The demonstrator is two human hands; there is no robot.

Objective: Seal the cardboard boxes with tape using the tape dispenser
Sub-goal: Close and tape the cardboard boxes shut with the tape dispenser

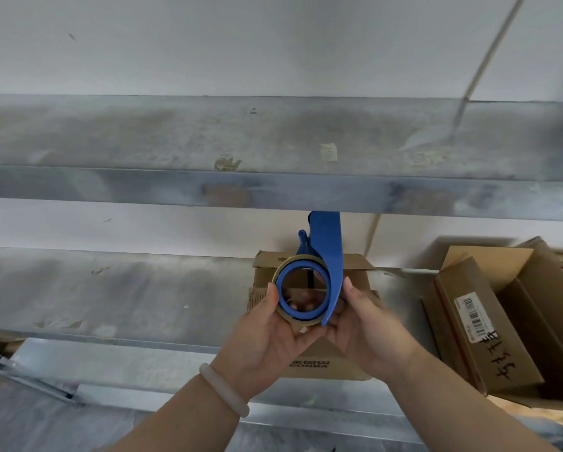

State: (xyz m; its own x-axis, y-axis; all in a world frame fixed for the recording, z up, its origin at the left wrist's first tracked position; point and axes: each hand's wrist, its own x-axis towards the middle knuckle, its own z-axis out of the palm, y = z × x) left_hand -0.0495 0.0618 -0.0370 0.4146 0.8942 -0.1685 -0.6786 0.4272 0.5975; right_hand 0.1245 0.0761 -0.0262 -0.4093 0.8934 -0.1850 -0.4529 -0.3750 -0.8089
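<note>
Both hands grasp the blue dispenser (pixel 329 252). The left hand (pixel 267 334) curls its fingers round the tape roll (pixel 294 316), and the right hand (pixel 368 331) grips the dispenser's lower right edge. They hold it above a box (pixel 325 363) on a metal shelf (pixel 143 288). An upper shelf (pixel 175 187) hides the dispenser's tip. An open box (pixel 488 324) lies to the right.
</note>
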